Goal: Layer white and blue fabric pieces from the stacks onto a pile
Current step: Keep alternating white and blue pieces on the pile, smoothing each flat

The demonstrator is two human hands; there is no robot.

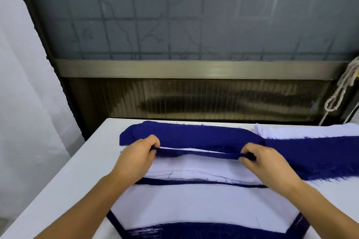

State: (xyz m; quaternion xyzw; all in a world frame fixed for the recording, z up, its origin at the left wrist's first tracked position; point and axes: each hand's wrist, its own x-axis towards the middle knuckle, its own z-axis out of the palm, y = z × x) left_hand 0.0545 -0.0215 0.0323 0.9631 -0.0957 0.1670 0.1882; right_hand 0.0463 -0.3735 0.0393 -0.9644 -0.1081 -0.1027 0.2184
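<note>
A dark blue fabric piece lies across the middle of the white table. My left hand pinches its near edge on the left, and my right hand pinches the same edge on the right, so the edge is stretched and lifted between them. Under it lies the layered pile, with a white piece on top and blue edges showing at its sides and front. A further blue stack lies to the right, partly over a white stack at the back right.
The white table ends at a far edge just behind the fabric, with a dark window frame beyond. A white wall rises on the left. A knotted cord hangs at the right.
</note>
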